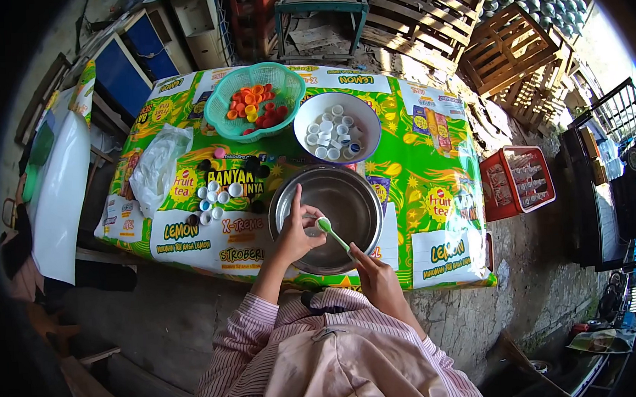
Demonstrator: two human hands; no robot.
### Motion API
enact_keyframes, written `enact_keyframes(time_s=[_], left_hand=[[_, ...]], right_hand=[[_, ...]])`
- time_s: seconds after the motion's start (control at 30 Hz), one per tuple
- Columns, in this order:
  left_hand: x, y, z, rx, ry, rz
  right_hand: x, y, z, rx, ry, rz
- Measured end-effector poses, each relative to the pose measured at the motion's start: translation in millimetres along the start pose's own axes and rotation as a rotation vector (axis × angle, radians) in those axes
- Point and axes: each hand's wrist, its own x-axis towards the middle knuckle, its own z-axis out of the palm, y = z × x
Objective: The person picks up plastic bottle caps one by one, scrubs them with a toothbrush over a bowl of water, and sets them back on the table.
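Observation:
Over a steel bowl (357,207), my left hand (299,231) has its index finger raised and its other fingers closed at the head of a green and white brush (340,239); whether they grip a cap there is too small to tell. My right hand (380,277) holds the brush by its handle. Behind the bowl, a white bowl (366,116) holds white caps (327,126). A green basket (220,94) with orange, red and yellow caps (251,109) stands to its left. Loose white caps (223,197) and several dark caps lie left of the steel bowl.
A crumpled plastic bag (162,166) lies at the left of the table, on the green patterned cover (430,176). A red crate (517,183) stands beyond the right edge. Wooden pallets (510,48) are behind, and a white panel (66,192) is at far left.

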Motion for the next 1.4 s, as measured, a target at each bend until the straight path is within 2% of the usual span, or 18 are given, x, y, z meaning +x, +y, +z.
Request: enact_keyframes(time_s=[0.13, 0.23, 0.3, 0.43, 0.53, 0.67, 0.73, 0.83, 0.97, 1.13, 1.27, 1.4], left_hand=[[2, 1, -1, 0.027, 0.001, 0.02], [5, -4, -3, -0.067, 0.013, 0.016], [7, -4, -7, -0.115, -0.104, 0.017], [8, -6, -7, -0.148, -0.143, -0.052], [10, -6, -5, -0.222, -0.15, -0.085], [12, -7, -5, -0.243, -0.214, -0.073], [12, -1, -3, -0.305, -0.187, -0.22], [12, -5, 0, -0.267, -0.194, -0.22], [14, -8, 4, -0.241, -0.165, -0.29], [19, -6, -1, -0.144, -0.178, -0.371], [21, -11, -6, 0.013, -0.198, -0.441], [24, -7, -5, -0.073, -0.201, -0.519]], right_hand=[[0, 0, -2, 0.023, 0.012, 0.033], [1, -2, -3, 0.021, 0.036, 0.057], [0, 0, -3, 0.068, 0.017, 0.048], [1, 2, -5, 0.114, 0.097, 0.049], [-2, 5, -1, 0.117, 0.055, 0.013], [-1, 7, -5, 0.067, 0.052, 0.095], [0, 7, -1, 0.11, 0.085, -0.035], [3, 6, -8, 0.038, 0.062, 0.065], [3, 4, -6, -0.005, 0.044, 0.022], [2, -7, -13, -0.107, -0.017, 0.086], [1, 6, -10, -0.215, -0.024, -0.035], [4, 2, -17, -0.266, -0.02, -0.039]])
